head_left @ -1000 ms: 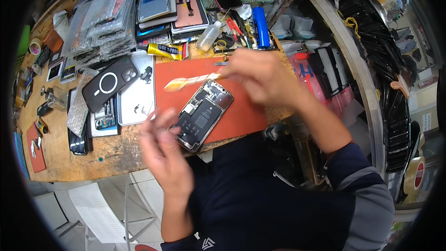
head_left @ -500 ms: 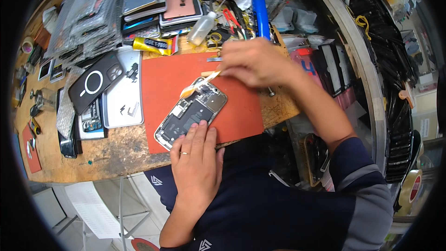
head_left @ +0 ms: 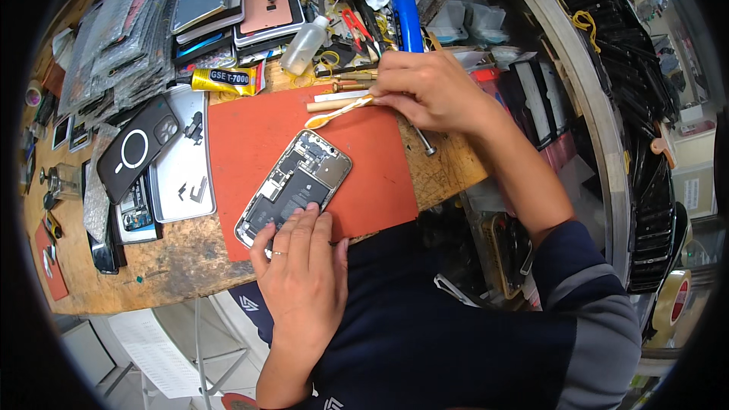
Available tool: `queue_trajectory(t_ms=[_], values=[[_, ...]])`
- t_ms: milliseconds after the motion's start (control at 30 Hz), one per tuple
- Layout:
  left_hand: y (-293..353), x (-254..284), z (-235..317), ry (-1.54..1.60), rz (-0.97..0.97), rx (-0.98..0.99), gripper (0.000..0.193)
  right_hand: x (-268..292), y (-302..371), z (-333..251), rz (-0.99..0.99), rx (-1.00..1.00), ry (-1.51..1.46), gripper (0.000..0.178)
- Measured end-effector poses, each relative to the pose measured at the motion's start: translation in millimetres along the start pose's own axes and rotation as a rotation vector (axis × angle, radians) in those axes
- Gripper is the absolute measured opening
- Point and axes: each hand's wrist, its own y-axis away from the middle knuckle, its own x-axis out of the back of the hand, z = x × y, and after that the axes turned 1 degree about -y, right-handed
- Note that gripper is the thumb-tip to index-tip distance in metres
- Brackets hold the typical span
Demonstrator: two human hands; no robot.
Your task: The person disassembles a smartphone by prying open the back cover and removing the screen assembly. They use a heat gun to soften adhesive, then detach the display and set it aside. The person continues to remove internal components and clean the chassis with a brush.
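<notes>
An opened phone (head_left: 295, 186) lies tilted on the red-orange mat (head_left: 372, 190), its black battery and circuit board exposed. My left hand (head_left: 300, 258) rests on its lower end, fingers spread flat over the battery and near edge. Just beyond the phone's top edge, my right hand (head_left: 429, 91) pinches a slim white-and-orange tool with a wide oval end (head_left: 323, 119). That end points left and sits apart from the phone. Thin rods, one like a wooden stick (head_left: 326, 106), lie at the mat's far edge beside it.
To the left are a white tray (head_left: 186, 201) with small dark parts, a black phone case (head_left: 137, 148) and stacked bubble-wrapped packs (head_left: 121, 45). A yellow glue tube (head_left: 228, 80), clear bottle (head_left: 306, 45) and blue cylinder (head_left: 407, 19) stand or lie at the back. A screwdriver shaft (head_left: 425, 140) lies right.
The tool's oval end has come off the phone's top corner and now lies beyond the phone. My left hand stays on the phone, and the whole view has shifted a little.
</notes>
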Motion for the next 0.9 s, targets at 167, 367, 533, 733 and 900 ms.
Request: queue_trajectory(t_ms=[167, 367, 533, 733, 900], values=[[0, -1, 1, 0.0, 0.006, 0.012, 0.037, -8, 3, -8, 0.019, 0.048, 0.045, 0.008], [-2, 2, 1, 0.038, 0.004, 0.031, 0.037, 1, 2, -8, -0.002, 0.059, 0.061, 0.009], [0, 2, 1, 0.038, 0.003, 0.037, 0.036, 2, 11, -15, 0.018, 0.035, 0.051, 0.009], [0, 1, 1, 0.035, 0.007, 0.041, 0.036, 5, 19, -31, 0.045, 0.009, 0.1, 0.01], [2, 1, 0, 0.034, 0.002, 0.036, 0.036, 10, 30, -60, -0.013, -0.109, 0.214, 0.011]])
